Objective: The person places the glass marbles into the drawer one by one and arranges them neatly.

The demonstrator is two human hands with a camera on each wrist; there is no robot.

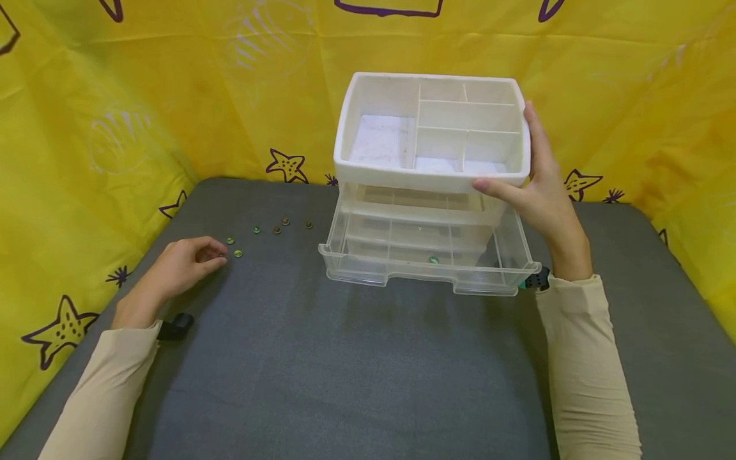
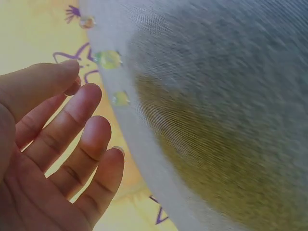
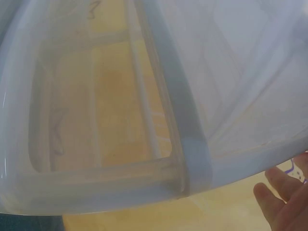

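A white plastic drawer organizer (image 1: 431,179) stands on the grey table, its clear lower drawer (image 1: 422,275) pulled out toward me. One small round green piece (image 1: 434,260) lies inside that drawer. My right hand (image 1: 543,191) grips the organizer's right end, thumb on the front rim and fingers along the side. At the left, my left hand (image 1: 186,265) hovers with loosely bent fingers beside two small yellow-green round pieces (image 1: 238,253). The left wrist view shows the fingers (image 2: 89,139) spread, thumb near the index finger, nothing seen between them. The right wrist view shows the clear drawer close up.
Several more small green and brownish round pieces (image 1: 276,230) lie between my left hand and the organizer. Divided compartments form the organizer's top tray (image 1: 468,115). A yellow cloth (image 1: 230,96) with starfish drawings hangs behind and beside the grey table (image 1: 345,370).
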